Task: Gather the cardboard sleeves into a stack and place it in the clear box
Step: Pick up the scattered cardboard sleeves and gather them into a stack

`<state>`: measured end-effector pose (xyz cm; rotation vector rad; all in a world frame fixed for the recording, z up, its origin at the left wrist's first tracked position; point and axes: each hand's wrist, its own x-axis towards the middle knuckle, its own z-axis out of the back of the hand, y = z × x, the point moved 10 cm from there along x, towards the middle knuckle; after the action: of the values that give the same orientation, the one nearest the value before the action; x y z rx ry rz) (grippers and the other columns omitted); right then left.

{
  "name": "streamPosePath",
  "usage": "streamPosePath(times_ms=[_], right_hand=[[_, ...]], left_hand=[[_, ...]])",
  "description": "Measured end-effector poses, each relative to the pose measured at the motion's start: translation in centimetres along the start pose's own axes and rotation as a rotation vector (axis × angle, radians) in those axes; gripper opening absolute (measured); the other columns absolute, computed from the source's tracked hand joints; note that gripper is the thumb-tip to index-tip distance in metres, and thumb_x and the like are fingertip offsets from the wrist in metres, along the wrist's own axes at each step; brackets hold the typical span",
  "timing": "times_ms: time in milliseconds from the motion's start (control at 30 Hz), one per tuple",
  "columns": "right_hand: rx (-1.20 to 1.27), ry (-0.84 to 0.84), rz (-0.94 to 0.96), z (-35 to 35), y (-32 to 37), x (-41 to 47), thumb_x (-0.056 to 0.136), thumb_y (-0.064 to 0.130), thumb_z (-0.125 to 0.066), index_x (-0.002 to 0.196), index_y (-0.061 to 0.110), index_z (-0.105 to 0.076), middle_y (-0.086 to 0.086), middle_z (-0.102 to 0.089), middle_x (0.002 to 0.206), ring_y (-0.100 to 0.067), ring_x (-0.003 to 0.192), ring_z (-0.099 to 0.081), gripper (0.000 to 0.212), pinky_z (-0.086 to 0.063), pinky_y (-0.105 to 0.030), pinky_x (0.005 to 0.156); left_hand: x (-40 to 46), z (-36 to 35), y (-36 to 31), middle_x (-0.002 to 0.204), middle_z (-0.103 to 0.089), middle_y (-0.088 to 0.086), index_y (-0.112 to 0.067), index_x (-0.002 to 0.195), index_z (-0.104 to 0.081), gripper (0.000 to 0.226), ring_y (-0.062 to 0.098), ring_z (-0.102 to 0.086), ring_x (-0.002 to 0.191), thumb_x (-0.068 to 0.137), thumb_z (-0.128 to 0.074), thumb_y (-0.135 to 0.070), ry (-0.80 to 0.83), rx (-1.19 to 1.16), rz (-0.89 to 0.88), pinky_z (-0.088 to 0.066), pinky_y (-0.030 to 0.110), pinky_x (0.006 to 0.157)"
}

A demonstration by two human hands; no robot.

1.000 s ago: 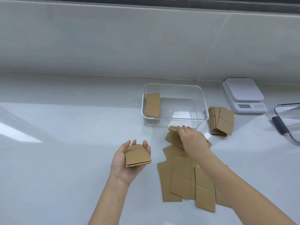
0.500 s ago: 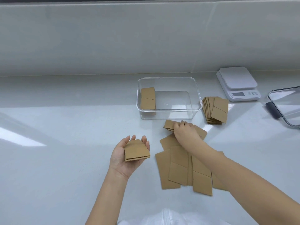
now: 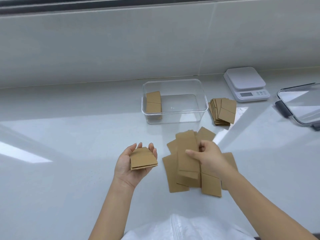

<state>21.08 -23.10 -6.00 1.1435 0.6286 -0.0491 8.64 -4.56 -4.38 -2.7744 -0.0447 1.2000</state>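
My left hand [image 3: 129, 163] is palm up and cradles a small stack of brown cardboard sleeves [image 3: 143, 158]. My right hand [image 3: 210, 157] pinches one long sleeve [image 3: 187, 151], lifted above several loose sleeves [image 3: 174, 177] spread flat on the counter. The clear box [image 3: 199, 94] stands beyond them, with a small stack of sleeves [image 3: 153, 103] upright against its left wall. Another fanned stack of sleeves [image 3: 223, 111] lies just right of the box.
A white kitchen scale [image 3: 245, 84] sits at the back right. A clear lid with dark clips [image 3: 301, 104] lies at the right edge. A tiled wall rises behind the white counter [image 3: 69, 153].
My right hand has picked a sleeve off the far end of the loose pile and drawn it back toward me, lifted. The left hand has kept its stack still.
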Motion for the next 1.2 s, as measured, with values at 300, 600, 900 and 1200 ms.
streamPosePath(times_ms=[300, 600, 900, 1200], right_hand=[[-0.890, -0.179, 0.082, -2.3, -0.3, -1.9, 0.076, 0.053, -0.067, 0.093, 0.013, -0.055, -0.006, -0.049, 0.102, -0.023, 0.096, -0.051, 0.045, -0.042, -0.029, 0.076], [-0.784, -0.142, 0.059, -3.3, -0.5, -2.5, 0.087, 0.037, -0.062, 0.112, 0.005, -0.044, -0.011, -0.058, 0.106, -0.027, 0.092, -0.056, 0.045, -0.046, -0.032, 0.068], [0.147, 0.043, 0.103, -1.7, 3.7, -2.7, 0.085, 0.025, -0.067, 0.115, 0.022, -0.037, -0.002, -0.067, 0.100, -0.011, 0.075, -0.069, 0.043, -0.052, -0.022, 0.054], [0.333, 0.201, 0.252, -6.3, 7.4, -7.0, 0.076, 0.017, -0.077, 0.090, 0.023, -0.057, 0.006, -0.071, 0.079, -0.005, 0.069, -0.067, 0.025, -0.054, -0.020, 0.059]], left_hand=[[-0.8, 0.7, 1.7, 0.088, -0.065, 0.022, -0.010, 0.102, -0.055, 0.017, 0.030, -0.064, 0.088, 0.086, -0.056, -0.016, -0.006, 0.086, 0.013, -0.059, 0.046, 0.069], [-1.3, 0.8, 1.5, 0.088, -0.065, 0.022, -0.010, 0.102, -0.055, 0.017, 0.030, -0.065, 0.086, 0.085, -0.057, -0.015, 0.010, 0.103, -0.017, -0.058, 0.047, 0.070], [-0.9, 0.5, 1.0, 0.091, -0.072, 0.018, -0.021, 0.110, -0.061, 0.029, 0.029, -0.072, 0.079, 0.092, -0.052, -0.041, 0.084, 0.248, -0.121, -0.058, 0.045, 0.073], [-2.3, -3.3, 1.4, 0.123, -0.067, 0.011, -0.030, 0.127, -0.053, 0.073, 0.035, -0.062, 0.113, 0.070, -0.038, -0.073, 0.315, 0.531, -0.270, -0.053, 0.053, 0.085]])
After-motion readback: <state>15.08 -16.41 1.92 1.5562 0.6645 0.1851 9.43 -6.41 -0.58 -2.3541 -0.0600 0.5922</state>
